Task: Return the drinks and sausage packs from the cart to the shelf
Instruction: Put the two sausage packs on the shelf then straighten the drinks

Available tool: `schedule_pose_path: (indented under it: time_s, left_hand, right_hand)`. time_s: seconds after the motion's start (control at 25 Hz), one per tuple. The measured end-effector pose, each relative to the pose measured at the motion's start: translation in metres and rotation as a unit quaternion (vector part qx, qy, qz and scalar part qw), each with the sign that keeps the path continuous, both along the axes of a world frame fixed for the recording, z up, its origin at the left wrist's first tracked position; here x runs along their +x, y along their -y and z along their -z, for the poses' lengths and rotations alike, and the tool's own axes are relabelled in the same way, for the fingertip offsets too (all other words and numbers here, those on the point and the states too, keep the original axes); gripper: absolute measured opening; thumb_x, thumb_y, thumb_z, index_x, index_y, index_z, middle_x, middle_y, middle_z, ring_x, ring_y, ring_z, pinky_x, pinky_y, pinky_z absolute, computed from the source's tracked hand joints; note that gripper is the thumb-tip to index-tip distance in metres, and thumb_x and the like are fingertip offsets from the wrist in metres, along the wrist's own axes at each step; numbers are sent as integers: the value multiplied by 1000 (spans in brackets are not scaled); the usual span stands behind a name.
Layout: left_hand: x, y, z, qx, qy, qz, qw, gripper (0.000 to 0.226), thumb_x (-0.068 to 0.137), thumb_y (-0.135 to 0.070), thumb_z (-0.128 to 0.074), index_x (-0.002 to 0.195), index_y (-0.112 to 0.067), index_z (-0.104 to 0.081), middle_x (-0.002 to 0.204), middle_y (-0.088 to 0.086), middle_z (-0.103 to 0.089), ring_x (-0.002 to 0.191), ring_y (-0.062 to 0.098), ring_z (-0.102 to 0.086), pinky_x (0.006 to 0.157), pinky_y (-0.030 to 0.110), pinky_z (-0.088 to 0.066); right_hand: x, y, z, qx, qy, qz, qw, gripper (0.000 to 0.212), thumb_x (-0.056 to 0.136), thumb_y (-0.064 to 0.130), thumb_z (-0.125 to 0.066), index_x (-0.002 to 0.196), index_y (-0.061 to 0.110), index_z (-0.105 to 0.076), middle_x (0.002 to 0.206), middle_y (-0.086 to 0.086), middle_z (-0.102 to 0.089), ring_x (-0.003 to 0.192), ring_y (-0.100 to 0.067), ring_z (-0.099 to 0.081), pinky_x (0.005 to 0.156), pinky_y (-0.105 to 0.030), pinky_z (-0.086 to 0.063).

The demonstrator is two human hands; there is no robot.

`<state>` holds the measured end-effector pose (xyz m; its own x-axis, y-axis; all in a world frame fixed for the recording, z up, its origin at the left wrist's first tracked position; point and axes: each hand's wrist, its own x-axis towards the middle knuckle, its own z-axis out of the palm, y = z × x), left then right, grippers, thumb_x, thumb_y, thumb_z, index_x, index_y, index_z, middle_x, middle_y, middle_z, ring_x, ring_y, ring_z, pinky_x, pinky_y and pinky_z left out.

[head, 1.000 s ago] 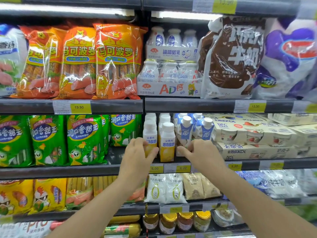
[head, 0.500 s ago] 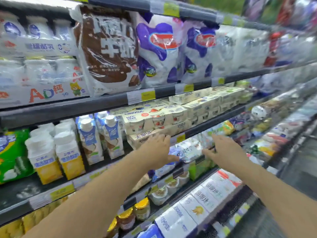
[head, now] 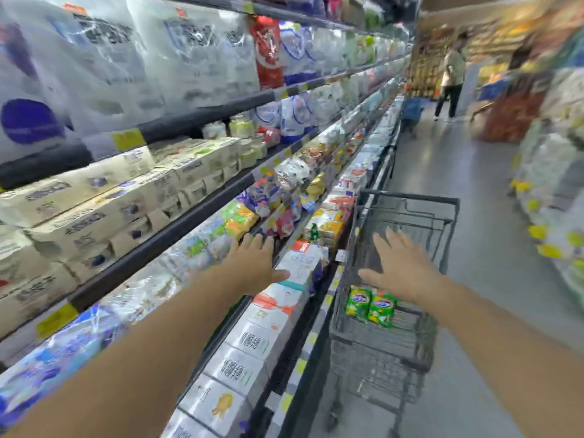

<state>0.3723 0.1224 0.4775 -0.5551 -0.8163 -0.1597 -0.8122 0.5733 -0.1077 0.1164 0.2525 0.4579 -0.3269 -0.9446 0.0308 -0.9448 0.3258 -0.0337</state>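
Both hands (head: 252, 263) (head: 399, 268) spread, empty, above cart (head: 410, 203) with two green packs (head: 371, 305).

View: one only, head-worn, wide-angle. Position: standing height in a shop aisle, close beside the shelf (head: 196, 213) that fills the left half. Facing: forward and down along the aisle, angled slightly toward the shelving. Nearest items: left hand (head: 252, 263) and right hand (head: 401, 270), both arms reaching out from the bottom edge; cart (head: 407, 203) just beyond them. Far end: floor (head: 474, 172), blurred, probably from head motion. Shared coverage: not applicable, single camera.
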Motion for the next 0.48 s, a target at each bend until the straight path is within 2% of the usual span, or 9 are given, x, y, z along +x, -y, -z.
schedule_pose_path:
  time_s: [0.12,0.28,0.48]
  left_hand:
    - [-98,8,10,15,13,56,998,93,92,-67,-35,156,-10,3,164,16,1,151,38,1,120,55,-4]
    - [-206,11,23,5,36,140,990,94,92,-67,-35,156,-8,0,164,17,0,151,36,0,121,54,-5]
    - [-298,30,55,18,35,207,978,91,93,-65,-37,156,-9,-4,163,16,-4,150,36,0,120,55,-7]
  right_hand:
    - [-85,-16,14,3,10,49,999,96,85,74,-41,156,13,-16,160,-16,-20,147,-35,-20,118,-48,-26]
    - [-166,-40,28,16,38,133,990,87,79,69,-51,148,19,-30,147,-12,-36,136,-34,-34,111,-49,-34]
    - [-219,-43,46,15,71,186,980,69,84,59,-57,138,18,-41,146,-9,-38,135,-31,-37,112,-44,-33]
